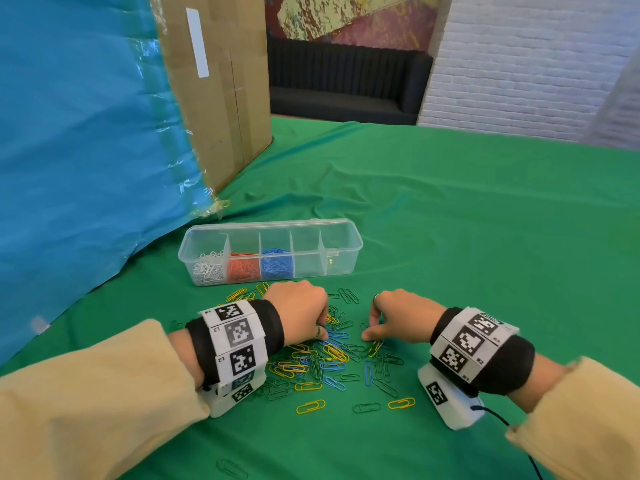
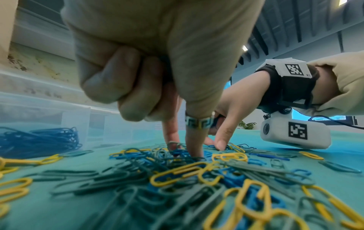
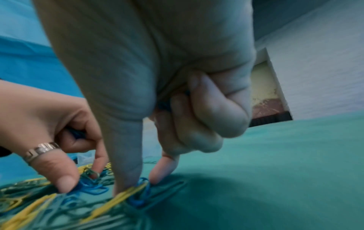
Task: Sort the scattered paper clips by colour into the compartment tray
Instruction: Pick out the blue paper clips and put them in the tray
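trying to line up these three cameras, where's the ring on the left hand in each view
Head: the ring sits at centre, on the left hand.
Left wrist: ring just below centre, seen close.
Right wrist: ring at lower left.
Shared landmark: the loose paper clips under the fingers.

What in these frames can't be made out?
- Left hand: in the head view its back hides the fingertips.
- Right hand: something blue sits in the curled fingers; right wrist view too blurred to tell how many clips.
- Tray: what the yellow speck in a right-hand compartment is; too small, head view.
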